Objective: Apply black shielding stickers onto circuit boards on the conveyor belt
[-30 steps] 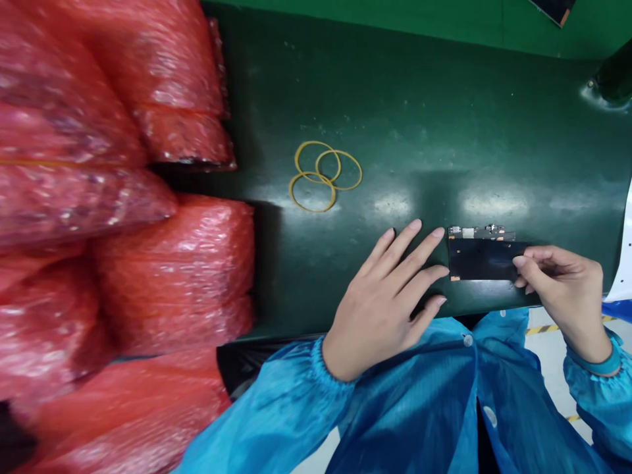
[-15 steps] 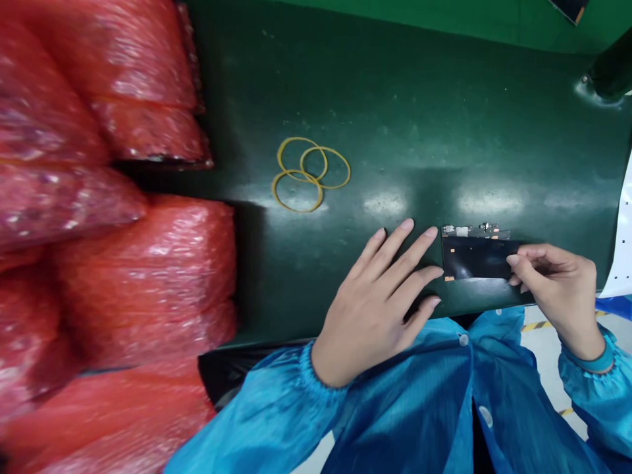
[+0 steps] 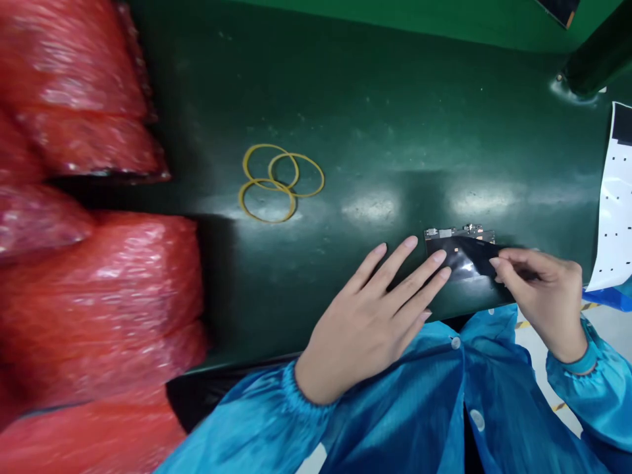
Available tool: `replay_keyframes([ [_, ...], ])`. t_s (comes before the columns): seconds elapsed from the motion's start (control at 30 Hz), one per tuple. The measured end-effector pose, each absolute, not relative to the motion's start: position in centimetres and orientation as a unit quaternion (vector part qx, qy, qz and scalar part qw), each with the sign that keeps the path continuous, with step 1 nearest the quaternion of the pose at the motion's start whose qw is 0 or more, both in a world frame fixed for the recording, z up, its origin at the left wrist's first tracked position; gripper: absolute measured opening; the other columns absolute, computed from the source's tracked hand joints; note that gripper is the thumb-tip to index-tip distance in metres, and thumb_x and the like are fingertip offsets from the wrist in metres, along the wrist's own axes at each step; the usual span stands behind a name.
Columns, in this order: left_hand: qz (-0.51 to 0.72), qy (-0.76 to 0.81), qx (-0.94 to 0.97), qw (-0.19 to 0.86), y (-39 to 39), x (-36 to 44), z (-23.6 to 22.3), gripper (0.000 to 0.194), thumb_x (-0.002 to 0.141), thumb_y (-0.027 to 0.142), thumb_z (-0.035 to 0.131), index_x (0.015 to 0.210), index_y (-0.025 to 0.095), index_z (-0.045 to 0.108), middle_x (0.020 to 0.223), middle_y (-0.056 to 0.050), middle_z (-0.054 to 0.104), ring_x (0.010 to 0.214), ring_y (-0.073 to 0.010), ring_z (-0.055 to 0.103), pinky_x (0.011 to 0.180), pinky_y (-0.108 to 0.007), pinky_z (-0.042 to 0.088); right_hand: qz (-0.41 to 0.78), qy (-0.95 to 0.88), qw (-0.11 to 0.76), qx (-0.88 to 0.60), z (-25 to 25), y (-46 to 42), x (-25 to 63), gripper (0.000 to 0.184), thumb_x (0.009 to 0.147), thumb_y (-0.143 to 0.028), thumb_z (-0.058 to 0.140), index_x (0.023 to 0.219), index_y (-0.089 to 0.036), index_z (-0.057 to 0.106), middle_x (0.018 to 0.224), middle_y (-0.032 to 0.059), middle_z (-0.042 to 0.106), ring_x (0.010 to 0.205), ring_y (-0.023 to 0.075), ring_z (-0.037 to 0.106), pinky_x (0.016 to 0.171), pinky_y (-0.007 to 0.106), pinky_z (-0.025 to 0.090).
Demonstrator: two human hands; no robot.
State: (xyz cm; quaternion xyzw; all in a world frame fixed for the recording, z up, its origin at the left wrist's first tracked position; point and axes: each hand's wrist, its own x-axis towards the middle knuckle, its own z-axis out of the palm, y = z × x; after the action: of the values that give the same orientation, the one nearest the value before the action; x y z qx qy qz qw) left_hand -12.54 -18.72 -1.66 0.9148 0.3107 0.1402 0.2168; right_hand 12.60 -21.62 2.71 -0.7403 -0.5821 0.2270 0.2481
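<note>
A small circuit board [image 3: 447,233] with metal connectors along its far edge lies near the front edge of the table. Over most of it is a thin, glossy black film [image 3: 481,255], bent up at its right end. My right hand [image 3: 550,289] pinches that raised end between thumb and fingers. My left hand [image 3: 368,322] is open and palm down, fingers spread. Two of its fingertips rest on the left part of the film. The board's near side is largely hidden beneath the film.
Three yellow rubber bands [image 3: 266,201] overlap on the green table [image 3: 365,118]. Stacked red plastic-wrapped bundles [image 3: 113,296] fill the left side. A white sheet with small black marks [image 3: 615,217] is at the right edge, below a green post [image 3: 592,62].
The film's right end has been bent up and creased, where it lay flatter before. My left fingertips have moved from beside the board onto the film. The whole view has shifted slightly.
</note>
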Motion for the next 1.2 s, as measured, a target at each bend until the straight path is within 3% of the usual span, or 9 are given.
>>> replay_keyframes([
  [0.2, 0.134, 0.316, 0.916, 0.205, -18.8, -12.5, -1.8, 0.052, 0.104, 0.03, 0.058, 0.155, 0.023, 0.056, 0.159, -0.004, 0.057, 0.159, -0.0355, 0.037, 0.133, -0.055, 0.027, 0.087, -0.67, 0.164, -0.719, 4.3, -22.9, 14.7, 0.022, 0.102, -0.034, 0.066, 0.112, -0.024, 0.084, 0.091, 0.0065, 0.084, 0.073, 0.0227, 0.079, 0.067, 0.033, 0.06],
  [0.27, 0.138, 0.313, 0.918, 0.199, -18.8, -12.5, -2.0, 0.051, 0.104, 0.032, 0.057, 0.154, 0.022, 0.056, 0.16, -0.004, 0.057, 0.159, -0.0352, 0.037, 0.134, -0.054, 0.025, 0.078, -0.701, 0.166, -0.689, 3.8, -23.4, 14.1, 0.031, 0.106, -0.034, 0.058, 0.125, -0.022, 0.08, 0.107, 0.0096, 0.084, 0.094, 0.0273, 0.08, 0.085, 0.039, 0.062],
  [0.4, 0.153, 0.314, 0.919, 0.185, -18.9, -12.6, -2.4, 0.052, 0.103, 0.033, 0.056, 0.154, 0.021, 0.057, 0.158, -0.006, 0.058, 0.159, -0.0332, 0.036, 0.135, -0.052, 0.022, 0.107, -0.809, 0.078, -0.573, 1.1, -23.9, 10.5, 0.064, 0.107, -0.052, 0.047, 0.159, -0.017, 0.052, 0.164, 0.0135, 0.051, 0.156, 0.0412, 0.04, 0.124, 0.067, 0.034],
  [0.5, 0.148, 0.321, 0.921, 0.164, -18.9, -12.8, -2.8, 0.052, 0.102, 0.029, 0.053, 0.153, 0.023, 0.058, 0.158, -0.004, 0.059, 0.158, -0.0305, 0.039, 0.135, -0.048, 0.024, 0.122, -0.826, 0.014, -0.55, -0.3, -23.9, 9.7, 0.078, 0.104, -0.059, 0.048, 0.167, -0.015, 0.036, 0.174, 0.0105, 0.033, 0.162, 0.0418, 0.024, 0.127, 0.071, 0.026],
  [0.63, 0.142, 0.312, 0.928, 0.147, -18.9, -13.1, -3.1, 0.055, 0.1, 0.024, 0.053, 0.155, 0.025, 0.057, 0.159, -0.003, 0.058, 0.158, -0.0298, 0.04, 0.132, -0.048, 0.029, 0.102, -0.799, -0.009, -0.593, -0.3, -24.2, 12.6, 0.076, 0.104, -0.044, 0.052, 0.171, -0.018, 0.026, 0.175, 0.0081, 0.029, 0.162, 0.0433, 0.024, 0.127, 0.074, 0.022],
  [0.73, 0.147, 0.309, 0.929, 0.142, -18.7, -12.9, -2.9, 0.057, 0.099, 0.023, 0.055, 0.156, 0.024, 0.055, 0.159, -0.005, 0.057, 0.157, -0.0312, 0.04, 0.13, -0.052, 0.034, 0.079, -0.781, 0.027, -0.619, -0.4, -24.2, 14.4, 0.08, 0.104, -0.037, 0.05, 0.173, -0.016, 0.015, 0.175, 0.0116, 0.03, 0.161, 0.0445, 0.026, 0.125, 0.077, 0.024],
  [0.87, 0.183, 0.331, 0.915, 0.138, -18.0, -11.2, -2.6, 0.057, 0.1, 0.022, 0.059, 0.156, 0.019, 0.053, 0.162, -0.014, 0.053, 0.157, -0.0338, 0.041, 0.123, -0.054, 0.046, 0.08, -0.747, 0.178, -0.635, -1.6, -23.0, 14.4, 0.076, 0.107, -0.03, 0.041, 0.174, -0.021, 0.007, 0.173, 0.0137, 0.037, 0.162, 0.0387, 0.028, 0.125, 0.069, 0.033],
  [1.03, 0.167, 0.32, 0.914, 0.185, -14.3, -9.8, -2.6, 0.083, 0.088, 0.025, 0.075, 0.163, 0.02, 0.04, 0.148, -0.015, 0.065, 0.133, -0.0285, 0.062, 0.111, -0.046, 0.057, 0.119, -0.675, 0.346, -0.64, -4.0, -21.4, 13.6, 0.065, 0.108, -0.024, 0.039, 0.171, -0.031, 0.023, 0.17, 0.0098, 0.043, 0.158, 0.0331, 0.039, 0.123, 0.06, 0.044],
  [1.2, 0.189, 0.433, 0.875, 0.111, -3.7, -12.2, -0.2, 0.075, 0.088, 0.023, 0.069, 0.159, 0.012, 0.046, 0.147, -0.017, 0.063, 0.136, -0.0308, 0.057, 0.119, -0.05, 0.048, 0.15, -0.656, 0.404, -0.62, -6.4, -21.0, 14.1, 0.055, 0.109, -0.028, 0.041, 0.164, -0.03, 0.042, 0.165, 0.0097, 0.051, 0.155, 0.0333, 0.045, 0.123, 0.063, 0.044],
])
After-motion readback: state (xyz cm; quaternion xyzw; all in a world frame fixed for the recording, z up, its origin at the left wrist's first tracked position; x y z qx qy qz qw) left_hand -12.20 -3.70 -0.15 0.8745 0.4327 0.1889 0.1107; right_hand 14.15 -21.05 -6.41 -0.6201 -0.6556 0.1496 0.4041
